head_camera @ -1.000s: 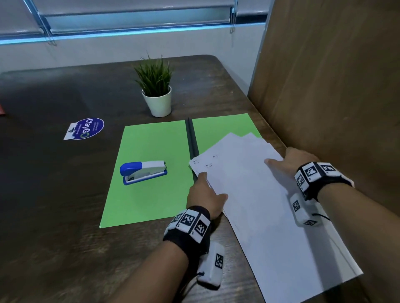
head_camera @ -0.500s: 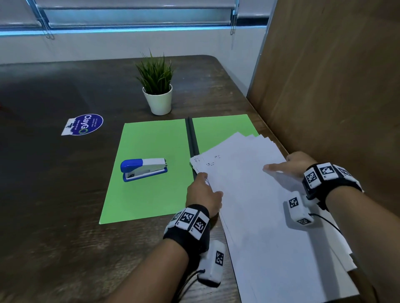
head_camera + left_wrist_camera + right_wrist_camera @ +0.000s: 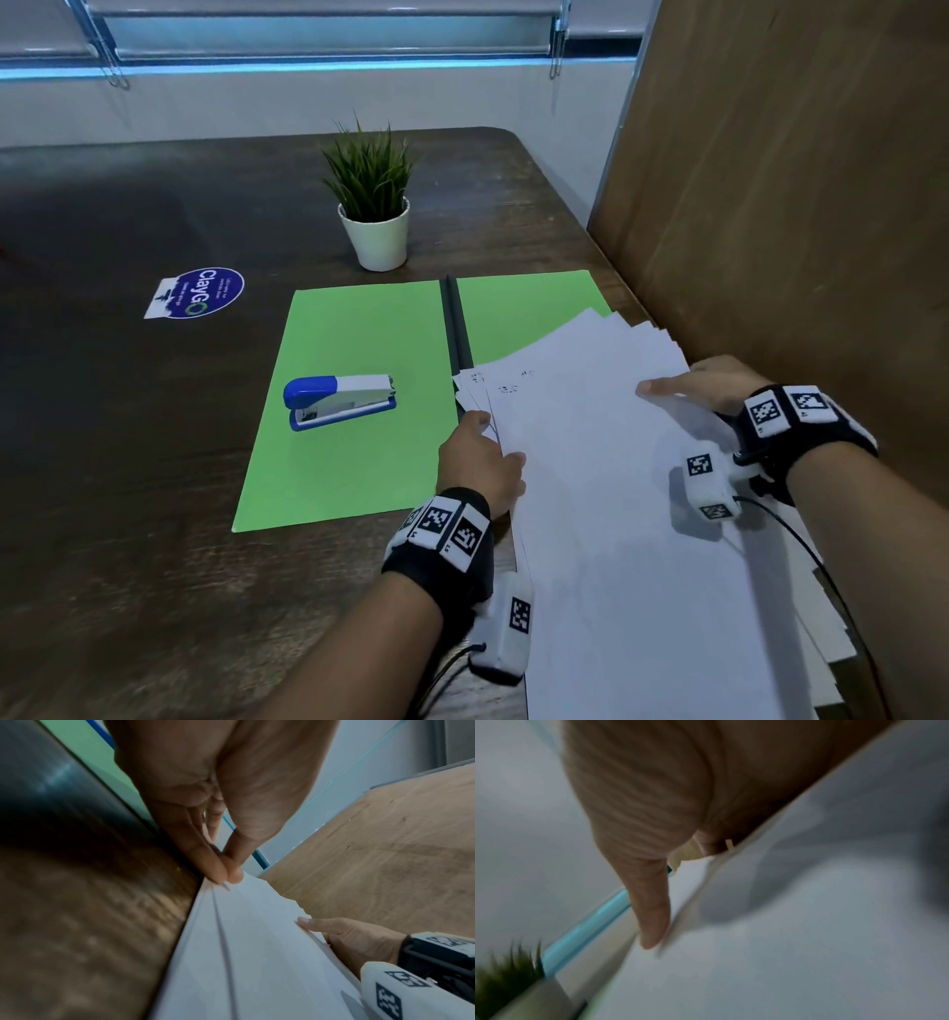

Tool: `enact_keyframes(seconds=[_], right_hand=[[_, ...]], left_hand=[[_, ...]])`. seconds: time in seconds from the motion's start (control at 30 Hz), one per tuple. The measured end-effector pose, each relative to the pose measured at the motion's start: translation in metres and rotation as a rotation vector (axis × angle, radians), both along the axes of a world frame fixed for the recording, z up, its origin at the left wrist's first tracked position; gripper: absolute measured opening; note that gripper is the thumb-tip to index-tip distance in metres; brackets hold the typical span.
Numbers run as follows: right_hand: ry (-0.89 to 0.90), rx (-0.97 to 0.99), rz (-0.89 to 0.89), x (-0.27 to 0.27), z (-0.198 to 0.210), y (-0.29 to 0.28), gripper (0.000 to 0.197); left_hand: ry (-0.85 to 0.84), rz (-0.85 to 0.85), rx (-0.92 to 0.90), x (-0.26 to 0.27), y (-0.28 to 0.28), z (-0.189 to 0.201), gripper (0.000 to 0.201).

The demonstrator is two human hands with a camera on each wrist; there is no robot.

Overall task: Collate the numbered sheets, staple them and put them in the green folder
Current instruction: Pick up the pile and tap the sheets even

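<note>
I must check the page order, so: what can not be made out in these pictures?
Numbers on the sheets: head view, too small.
Right half of the green folder: mostly hidden under the sheets.
Fingers of the right hand: under the sheets in the head view; right wrist view blurred.
Near end of the sheets: cut off by the head view's bottom edge.

Tally from the head view. Table point(image 3: 128, 514) ×1, carrying: green folder point(image 3: 359, 462) ×1; stapler point(image 3: 339, 401) ×1; potted plant point(image 3: 375, 216) ×1; round blue sticker point(image 3: 197, 292) ×1. The sheets point(image 3: 590, 488) form one fanned stack; about five or six staggered corners show, but overlap prevents a firm count. Hands ×2: left hand point(image 3: 480, 462), right hand point(image 3: 703, 383). Marker wristbands point(image 3: 447, 529) ×2, one per wrist. White wrist cameras point(image 3: 506, 637) ×2.
</note>
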State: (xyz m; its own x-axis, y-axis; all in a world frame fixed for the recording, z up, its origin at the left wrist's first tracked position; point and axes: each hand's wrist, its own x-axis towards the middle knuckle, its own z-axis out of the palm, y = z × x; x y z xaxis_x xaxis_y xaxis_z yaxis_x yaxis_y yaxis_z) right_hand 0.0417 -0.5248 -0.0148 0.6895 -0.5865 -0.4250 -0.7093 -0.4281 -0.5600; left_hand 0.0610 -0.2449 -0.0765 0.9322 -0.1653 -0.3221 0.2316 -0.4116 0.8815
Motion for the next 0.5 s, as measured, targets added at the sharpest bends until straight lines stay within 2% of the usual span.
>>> enact_keyframes(seconds=[0.07,0.17,0.27,0.33,0.4,0.5], right_hand=[[0.06,0.04,0.034,-0.003,0.005,-0.003,0.051],[0.178,0.13,0.063,-0.015,0.013,0.001,0.03],[0.275,-0.07,0.201,-0.022,0.013,0.005,0.035],[0.206,-0.05,0.193,-0.025,0.015,0.009,0.032],[0.072,0.038,0.181,-0.032,0.023,0.014,0.019],[-0.168,0.202,0.187,-0.051,0.044,0.02,0.017]], left_hand=[[0.005,0.008,-0.017,0.0,0.0,0.0,0.055],[0.014,0.011,-0.026,0.0,0.0,0.001,0.054],[0.017,0.01,-0.027,-0.001,-0.001,0.005,0.052],[0.025,-0.006,-0.002,-0.001,-0.001,0.009,0.051],[0.027,-0.027,0.028,-0.001,0.0,0.014,0.056],[-0.046,-0.019,0.056,0.0,0.007,0.017,0.084]])
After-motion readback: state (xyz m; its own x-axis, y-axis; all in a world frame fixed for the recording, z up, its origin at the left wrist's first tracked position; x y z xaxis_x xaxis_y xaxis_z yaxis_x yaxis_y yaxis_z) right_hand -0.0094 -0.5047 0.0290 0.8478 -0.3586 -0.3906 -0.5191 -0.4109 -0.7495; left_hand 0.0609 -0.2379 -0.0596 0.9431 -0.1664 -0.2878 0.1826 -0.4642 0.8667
